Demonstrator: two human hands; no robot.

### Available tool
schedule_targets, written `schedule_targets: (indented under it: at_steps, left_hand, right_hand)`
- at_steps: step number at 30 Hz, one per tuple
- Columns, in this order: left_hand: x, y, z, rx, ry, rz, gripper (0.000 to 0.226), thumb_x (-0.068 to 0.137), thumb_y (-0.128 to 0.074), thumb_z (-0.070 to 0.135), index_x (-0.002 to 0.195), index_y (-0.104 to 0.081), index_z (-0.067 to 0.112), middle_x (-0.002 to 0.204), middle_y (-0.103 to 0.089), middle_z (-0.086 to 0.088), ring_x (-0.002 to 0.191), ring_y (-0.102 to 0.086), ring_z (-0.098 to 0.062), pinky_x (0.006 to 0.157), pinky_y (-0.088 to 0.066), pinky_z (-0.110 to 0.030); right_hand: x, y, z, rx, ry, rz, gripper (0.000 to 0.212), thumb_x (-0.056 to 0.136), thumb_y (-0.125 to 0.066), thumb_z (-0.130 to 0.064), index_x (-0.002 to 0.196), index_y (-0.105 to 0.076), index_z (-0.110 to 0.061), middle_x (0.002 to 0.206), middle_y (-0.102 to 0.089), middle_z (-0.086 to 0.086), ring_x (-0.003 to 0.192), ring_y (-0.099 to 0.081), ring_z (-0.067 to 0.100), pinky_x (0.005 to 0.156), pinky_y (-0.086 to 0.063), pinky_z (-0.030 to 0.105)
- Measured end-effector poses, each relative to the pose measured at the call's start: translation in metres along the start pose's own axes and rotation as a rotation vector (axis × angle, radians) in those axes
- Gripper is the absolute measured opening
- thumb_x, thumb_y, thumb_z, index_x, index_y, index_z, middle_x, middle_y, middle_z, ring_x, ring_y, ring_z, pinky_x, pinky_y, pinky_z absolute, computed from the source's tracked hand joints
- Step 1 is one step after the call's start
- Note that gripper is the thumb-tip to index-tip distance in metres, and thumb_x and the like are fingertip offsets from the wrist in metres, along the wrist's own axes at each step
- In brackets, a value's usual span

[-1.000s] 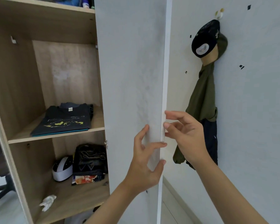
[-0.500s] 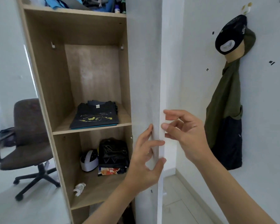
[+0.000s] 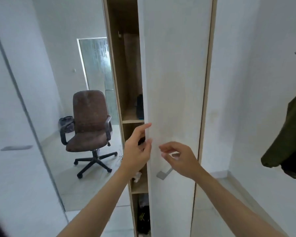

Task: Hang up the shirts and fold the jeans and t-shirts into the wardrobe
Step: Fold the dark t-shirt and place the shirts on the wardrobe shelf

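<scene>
The white wardrobe door [image 3: 174,82] stands almost shut, leaving a narrow gap onto the wooden shelves [image 3: 132,119]. My left hand [image 3: 138,151] curls around the door's free edge, fingers on its front face. My right hand [image 3: 178,159] hovers open just in front of the door, above the metal handle [image 3: 163,174], not gripping anything. Only a thin dark sliver of the folded t-shirts [image 3: 140,106] shows on the shelf through the gap. More dark clothing [image 3: 143,218] lies in the bottom compartment.
A brown office chair [image 3: 90,127] stands on the tiled floor to the left. A second white door [image 3: 15,134] with a handle fills the far left. A green garment [image 3: 290,139] hangs on the right wall.
The wardrobe door has swung from wide open to nearly shut. My right hand has let go of the door's edge and now floats in front of its face; the view turned left.
</scene>
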State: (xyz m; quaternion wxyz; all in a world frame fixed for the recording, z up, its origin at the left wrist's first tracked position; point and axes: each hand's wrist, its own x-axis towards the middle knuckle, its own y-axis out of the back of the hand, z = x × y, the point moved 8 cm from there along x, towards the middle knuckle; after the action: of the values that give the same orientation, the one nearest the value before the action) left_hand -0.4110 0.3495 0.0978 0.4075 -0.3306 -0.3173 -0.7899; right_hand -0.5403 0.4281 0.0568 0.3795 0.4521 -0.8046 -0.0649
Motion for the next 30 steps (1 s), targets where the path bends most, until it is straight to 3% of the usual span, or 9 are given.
schedule_targets:
  at_steps: [4, 8, 11, 14, 16, 19, 23, 27, 30]
  left_hand:
    - [0.018, 0.042, -0.045, 0.123, 0.038, 0.084, 0.046, 0.092, -0.055, 0.003, 0.132, -0.044, 0.025, 0.111, -0.059, 0.019, 0.1, -0.061, -0.003, 0.084, -0.052, -0.016]
    - [0.042, 0.076, -0.095, 0.2, 0.052, 0.144, 0.049, 0.091, -0.058, 0.006, 0.134, -0.048, 0.028, 0.1, -0.067, 0.0, 0.091, -0.065, -0.017, 0.083, -0.056, -0.025]
    - [0.065, 0.095, -0.132, 0.312, 0.03, 0.166, 0.055, 0.086, -0.065, 0.012, 0.135, -0.048, 0.03, 0.12, -0.064, 0.001, 0.107, -0.061, -0.016, 0.096, -0.05, -0.042]
    - [0.083, 0.1, -0.168, 0.579, 0.021, 0.107, 0.078, 0.078, -0.076, 0.03, 0.143, -0.033, 0.035, 0.144, -0.044, 0.0, 0.131, -0.039, -0.015, 0.11, -0.033, -0.04]
    - [0.094, 0.108, -0.193, 0.731, 0.054, 0.145, 0.083, 0.076, -0.074, 0.044, 0.144, -0.028, 0.04, 0.151, -0.031, -0.011, 0.138, -0.027, -0.024, 0.108, -0.027, -0.04]
    - [0.117, 0.113, -0.224, 0.873, 0.077, 0.187, 0.084, 0.075, -0.069, 0.055, 0.144, -0.023, 0.047, 0.154, -0.019, -0.02, 0.138, -0.025, -0.034, 0.109, -0.024, -0.048]
    - [0.133, 0.112, -0.251, 0.96, 0.046, 0.212, 0.081, 0.077, -0.06, 0.065, 0.144, -0.017, 0.05, 0.152, -0.02, -0.019, 0.132, -0.034, -0.033, 0.108, -0.031, -0.053]
    - [0.138, 0.108, -0.263, 1.053, 0.104, 0.287, 0.074, 0.079, -0.055, 0.064, 0.143, -0.024, 0.046, 0.152, -0.019, -0.024, 0.136, -0.025, -0.039, 0.101, -0.03, -0.058]
    - [0.137, 0.1, -0.266, 1.077, 0.085, 0.297, 0.071, 0.082, -0.05, 0.061, 0.144, -0.025, 0.04, 0.153, -0.011, -0.029, 0.138, -0.018, -0.039, 0.101, -0.03, -0.059]
  right_hand:
    - [0.008, -0.074, 0.055, -0.307, 0.035, -0.217, 0.022, 0.088, -0.063, -0.025, 0.107, -0.068, -0.016, 0.104, -0.068, -0.004, 0.093, -0.062, 0.009, 0.086, -0.048, 0.024]
    - [0.053, -0.119, 0.079, -0.385, 0.131, -0.199, 0.021, 0.086, -0.058, -0.031, 0.094, -0.073, -0.021, 0.091, -0.071, -0.005, 0.083, -0.064, 0.015, 0.077, -0.05, 0.028]
    - [0.092, -0.14, 0.099, -0.243, 0.081, -0.216, 0.013, 0.085, -0.065, -0.022, 0.091, -0.075, -0.017, 0.087, -0.067, -0.012, 0.081, -0.059, 0.001, 0.076, -0.043, 0.01]
    - [0.126, -0.157, 0.121, -0.106, 0.049, -0.165, 0.008, 0.082, -0.069, -0.014, 0.086, -0.075, -0.013, 0.083, -0.063, -0.019, 0.079, -0.056, -0.011, 0.075, -0.04, 0.003]
    - [0.146, -0.167, 0.133, -0.06, 0.027, -0.106, 0.007, 0.08, -0.07, -0.009, 0.084, -0.075, -0.011, 0.083, -0.065, -0.011, 0.077, -0.057, -0.009, 0.074, -0.041, 0.002]
    - [0.176, -0.177, 0.149, -0.059, -0.001, -0.047, 0.005, 0.079, -0.071, -0.007, 0.081, -0.074, -0.01, 0.08, -0.062, -0.009, 0.074, -0.058, 0.005, 0.075, -0.048, 0.018]
    - [0.196, -0.191, 0.167, -0.125, 0.013, -0.013, 0.004, 0.079, -0.069, -0.015, 0.076, -0.071, -0.016, 0.077, -0.059, -0.011, 0.073, -0.061, 0.017, 0.074, -0.049, 0.044]
    - [0.205, -0.195, 0.177, -0.165, -0.012, 0.043, 0.009, 0.083, -0.065, -0.009, 0.076, -0.07, -0.014, 0.081, -0.064, -0.001, 0.076, -0.059, 0.02, 0.069, -0.021, 0.032]
    - [0.207, -0.197, 0.178, -0.185, -0.016, 0.079, 0.011, 0.08, -0.063, -0.009, 0.074, -0.069, -0.017, 0.075, -0.06, -0.004, 0.067, -0.057, 0.018, 0.066, -0.02, 0.026]
